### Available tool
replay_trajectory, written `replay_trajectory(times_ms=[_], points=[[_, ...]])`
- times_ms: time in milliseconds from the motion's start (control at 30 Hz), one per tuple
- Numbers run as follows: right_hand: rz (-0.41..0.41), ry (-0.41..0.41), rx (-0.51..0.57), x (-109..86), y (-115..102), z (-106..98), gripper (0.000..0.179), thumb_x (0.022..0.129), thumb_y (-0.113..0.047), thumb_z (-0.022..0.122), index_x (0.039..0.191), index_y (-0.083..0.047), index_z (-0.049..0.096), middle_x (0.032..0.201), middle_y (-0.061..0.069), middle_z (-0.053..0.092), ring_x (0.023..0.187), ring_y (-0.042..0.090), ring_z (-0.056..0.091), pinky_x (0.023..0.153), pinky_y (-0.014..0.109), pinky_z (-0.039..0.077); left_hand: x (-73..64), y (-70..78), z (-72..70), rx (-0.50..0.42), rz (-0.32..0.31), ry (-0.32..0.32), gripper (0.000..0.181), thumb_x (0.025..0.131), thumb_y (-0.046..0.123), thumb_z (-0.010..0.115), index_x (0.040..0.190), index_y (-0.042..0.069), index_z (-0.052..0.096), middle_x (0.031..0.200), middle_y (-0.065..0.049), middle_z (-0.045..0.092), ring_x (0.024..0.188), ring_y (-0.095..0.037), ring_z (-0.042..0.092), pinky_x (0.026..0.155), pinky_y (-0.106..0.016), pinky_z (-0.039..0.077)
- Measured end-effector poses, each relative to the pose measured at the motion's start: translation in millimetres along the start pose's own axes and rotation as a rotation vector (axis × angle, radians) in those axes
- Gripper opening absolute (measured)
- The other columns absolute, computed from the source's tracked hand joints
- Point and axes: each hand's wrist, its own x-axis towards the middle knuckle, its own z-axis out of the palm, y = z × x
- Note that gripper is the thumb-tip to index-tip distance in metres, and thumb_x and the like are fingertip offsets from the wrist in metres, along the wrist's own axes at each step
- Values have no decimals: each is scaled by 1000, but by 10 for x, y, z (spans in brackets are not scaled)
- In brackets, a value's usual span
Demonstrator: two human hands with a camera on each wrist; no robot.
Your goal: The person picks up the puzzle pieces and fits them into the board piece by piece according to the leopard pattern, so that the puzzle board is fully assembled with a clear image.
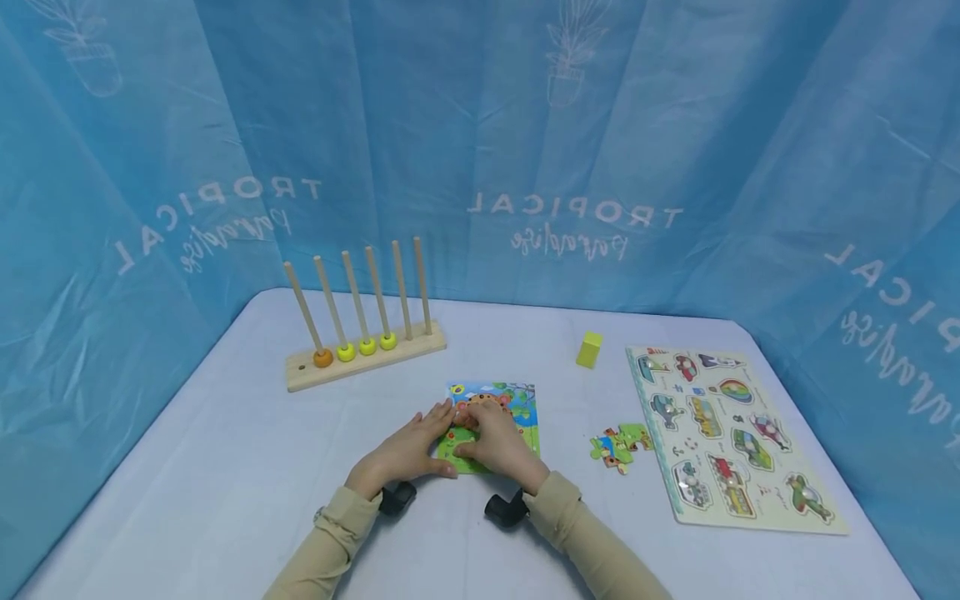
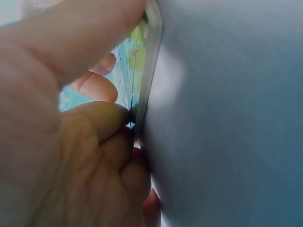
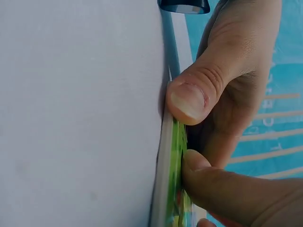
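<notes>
A jigsaw puzzle (image 1: 528, 425) with a cartoon animal picture lies flat in its board at the middle of the table. My left hand (image 1: 408, 450) lies along its left side, fingers extended onto the picture and thumb at the near edge. From the right, my right hand (image 1: 501, 442) reaches over the puzzle, fingers bent down onto it. In the right wrist view the right thumb (image 3: 227, 187) touches the green surface beside the left thumb (image 3: 191, 99). Whether the right fingers pinch a piece is hidden. The left wrist view shows the board's pale edge (image 2: 150, 61) beside the left fingers.
Joined loose jigsaw pieces (image 1: 621, 446) lie to the right, next to a vehicle peg puzzle board (image 1: 705, 492). A yellow block (image 1: 589, 350) stands farther back. At the back left is a wooden peg stand (image 1: 300, 379) with orange and yellow beads. Blue curtains surround the table.
</notes>
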Motion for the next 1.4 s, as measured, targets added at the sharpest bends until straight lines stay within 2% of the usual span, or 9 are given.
replay_trajectory(times_ms=[233,500,633,800,900,1033,1167,1300,1400], points=[[-2,11,28,3,64,-59,48,76,-21,83,117,-7,64,92,3,62,80,12,52,70,25,46,52,31,-17,-11,16,-3,94,83,34,75,153,0,21,162,-19,14,150,-37,15,123,-57,12],[-3,-73,237,-56,216,-181,38,89,-19,71,123,-5,61,87,4,60,66,8,50,55,19,44,76,63,-9,-8,20,-10,95,83,36,75,152,-2,22,162,-20,13,149,-38,14,122,-57,12],[17,-73,262,-98,307,-223,30,93,-19,66,121,-7,62,89,3,62,68,8,54,56,20,48,-17,17,9,-6,7,6,95,82,37,75,151,-3,23,161,-22,14,149,-39,15,122,-58,13],[22,-28,250,-153,416,-319,28,94,-21,64,119,-8,63,93,2,65,81,10,59,70,23,51,-177,-59,-9,-10,-27,54,95,80,33,77,151,-4,24,159,-24,17,147,-42,17,121,-59,13],[58,31,222,-229,529,-467,29,93,-20,66,119,-8,64,97,3,67,87,15,62,73,27,52,-201,-70,-18,-17,-22,58,96,81,34,76,151,-4,24,159,-24,17,147,-43,16,121,-59,13],[165,93,91,-379,730,-793,30,91,-20,68,119,-9,65,106,6,69,99,22,63,83,36,54,-158,-56,-7,-27,-8,51,95,81,35,76,151,-4,24,160,-23,16,148,-42,16,121,-58,12],[244,65,-17,-592,967,-1182,34,89,-11,67,123,-4,63,120,15,65,113,33,59,96,49,50,-96,-37,7,-11,-7,42,94,81,35,76,151,-3,24,160,-22,16,148,-41,16,122,-57,13],[299,5,-57,-810,1154,-1455,44,79,2,69,122,2,61,122,22,62,115,40,56,96,54,49,-30,-8,12,2,-4,29,94,81,35,76,151,-3,24,161,-20,15,149,-40,15,122,-56,13],[327,-10,-71,-896,1214,-1535,49,72,5,72,120,3,62,117,22,63,109,37,58,92,51,50,10,17,13,-4,1,26,95,81,34,76,151,-3,24,161,-20,15,149,-40,15,122,-56,12]])
